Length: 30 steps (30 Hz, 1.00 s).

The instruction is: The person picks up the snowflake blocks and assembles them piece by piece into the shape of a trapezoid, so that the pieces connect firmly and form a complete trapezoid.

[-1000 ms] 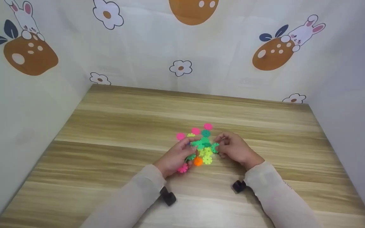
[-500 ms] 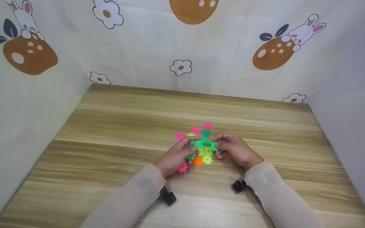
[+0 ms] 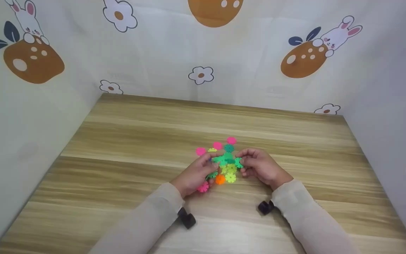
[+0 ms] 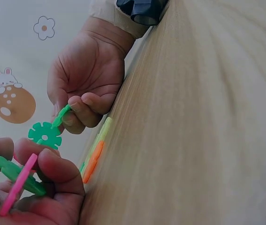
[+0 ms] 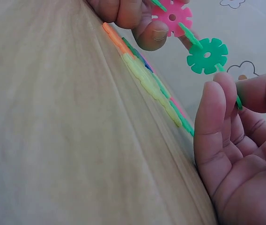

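Linked plastic discs are being held just above the table, with a pink one being gripped in the curled fingers of the left hand and a green disc being pinched narrowly by the right hand. Apparently a joint is being pressed, so careful slot alignment is probably being required. Beyond the hands, loose pink discs are lying flat.

Pale-sleeved left forearm and right forearm angled inward, left hand with fingers curled in a grip, right hand near it in a pinch (wrists set farther apart)
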### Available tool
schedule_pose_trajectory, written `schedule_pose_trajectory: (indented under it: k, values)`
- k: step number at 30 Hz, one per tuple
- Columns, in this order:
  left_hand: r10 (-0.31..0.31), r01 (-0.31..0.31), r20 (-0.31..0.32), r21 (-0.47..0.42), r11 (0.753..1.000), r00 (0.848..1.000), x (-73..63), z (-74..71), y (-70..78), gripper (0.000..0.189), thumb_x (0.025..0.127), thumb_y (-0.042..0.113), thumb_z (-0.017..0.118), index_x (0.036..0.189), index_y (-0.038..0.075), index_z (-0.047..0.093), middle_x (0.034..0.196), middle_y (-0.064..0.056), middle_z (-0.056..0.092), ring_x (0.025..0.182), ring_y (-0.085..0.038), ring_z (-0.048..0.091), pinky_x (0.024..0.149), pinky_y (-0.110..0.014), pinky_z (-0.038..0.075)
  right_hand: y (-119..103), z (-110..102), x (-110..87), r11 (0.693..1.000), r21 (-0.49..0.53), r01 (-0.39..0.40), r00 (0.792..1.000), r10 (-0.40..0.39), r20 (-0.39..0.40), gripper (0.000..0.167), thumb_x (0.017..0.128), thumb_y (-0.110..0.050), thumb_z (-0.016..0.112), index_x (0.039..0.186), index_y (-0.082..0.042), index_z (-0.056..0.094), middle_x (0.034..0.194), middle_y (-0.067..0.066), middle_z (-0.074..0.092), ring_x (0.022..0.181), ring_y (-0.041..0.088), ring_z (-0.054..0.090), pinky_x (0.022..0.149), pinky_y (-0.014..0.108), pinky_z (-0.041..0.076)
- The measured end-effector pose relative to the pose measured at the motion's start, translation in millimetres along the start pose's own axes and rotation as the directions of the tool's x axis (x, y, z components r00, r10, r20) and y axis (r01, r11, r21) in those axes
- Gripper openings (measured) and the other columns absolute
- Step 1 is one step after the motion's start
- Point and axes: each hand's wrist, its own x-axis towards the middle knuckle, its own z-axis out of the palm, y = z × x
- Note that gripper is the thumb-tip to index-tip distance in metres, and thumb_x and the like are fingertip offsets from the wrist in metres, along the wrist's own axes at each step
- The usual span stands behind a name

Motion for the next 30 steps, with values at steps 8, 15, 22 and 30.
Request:
schedule_pose_trajectory:
  k: [8,15,22,30]
  values:
    - [-0.025,0.025,-0.006,0.013,1.0,1.0,0.8,-1.0,-1.1,0.045,0.11,0.022,0.055,0.155,0.026,0.05,0.115,-0.007,0.06,0.067,-0.014,0.053,0.054,-0.02,0.05,-0.1,1.3,-1.4,0.999,-0.032,-0.004,1.0,0.005,0.012,0.024,0.1,0.003,0.055,0.122,0.008,0.059,0.091,0.002,0.064,0.07,0.01,0.066,0.068,0.025,0.061]
    - [-0.025,0.025,-0.004,0.017,1.0,1.0,1.0,-1.0,-0.5,0.045,0.11,0.018,0.056,0.154,0.024,0.051,0.112,-0.007,0.058,0.067,-0.013,0.054,0.055,-0.02,0.049,-0.7,4.0,-2.3,0.999,-0.047,0.005,1.0,-0.006,-0.016,0.024,0.1,0.004,0.056,0.123,0.01,0.059,0.096,0.004,0.064,0.071,0.012,0.064,0.071,0.026,0.061]
    - [-0.021,0.021,-0.001,0.018,1.0,1.0,1.2,-0.8,-0.4,0.045,0.109,0.015,0.056,0.154,0.021,0.05,0.117,-0.01,0.062,0.067,-0.013,0.056,0.058,-0.021,0.052,-2.2,7.0,-2.9,0.997,-0.068,0.031,0.999,-0.034,-0.037,0.026,0.1,0.004,0.056,0.125,0.012,0.059,0.098,0.005,0.067,0.07,0.014,0.065,0.072,0.028,0.062]
    - [-0.006,0.006,0.002,0.009,1.0,1.0,0.8,-0.6,0.2,0.046,0.109,0.011,0.056,0.154,0.017,0.05,0.115,-0.011,0.063,0.065,-0.014,0.055,0.059,-0.021,0.053,-2.4,9.5,-2.3,0.988,-0.146,0.043,0.998,-0.049,-0.037,0.024,0.098,0.004,0.059,0.121,0.011,0.061,0.098,0.006,0.065,0.071,0.014,0.066,0.072,0.029,0.062]
